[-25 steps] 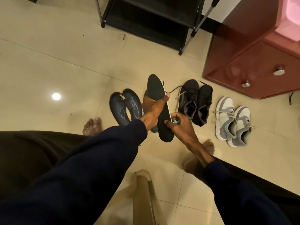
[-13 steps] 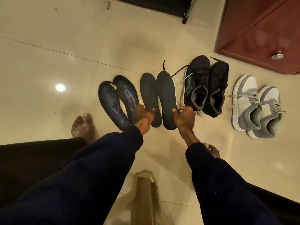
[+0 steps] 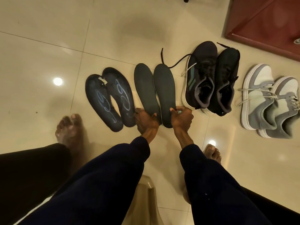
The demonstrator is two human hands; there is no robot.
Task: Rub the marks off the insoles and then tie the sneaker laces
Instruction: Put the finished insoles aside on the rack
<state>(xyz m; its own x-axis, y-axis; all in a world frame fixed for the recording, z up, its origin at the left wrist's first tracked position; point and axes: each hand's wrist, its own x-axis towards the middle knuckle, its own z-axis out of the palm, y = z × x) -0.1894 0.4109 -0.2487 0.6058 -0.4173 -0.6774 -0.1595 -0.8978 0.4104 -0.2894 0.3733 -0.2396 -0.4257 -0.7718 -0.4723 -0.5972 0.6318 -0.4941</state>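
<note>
I judged the two plain dark grey foam insoles [image 3: 155, 93] light, thin and floppy, best taken at the heel end, where they bend least. They lay flat and side by side on the cream floor tiles [image 3: 48, 46], and no marks showed on them. My left hand [image 3: 146, 120] rested at one heel, fingers curled together; my right hand [image 3: 181, 117] pinched the other heel, perhaps with a small pale rubber tucked inside. Left of them lay two worn black insoles [image 3: 110, 98] with blue scribbles; right, black sneakers [image 3: 211, 78] with loose laces, then grey-and-white sneakers [image 3: 269, 101]
</note>
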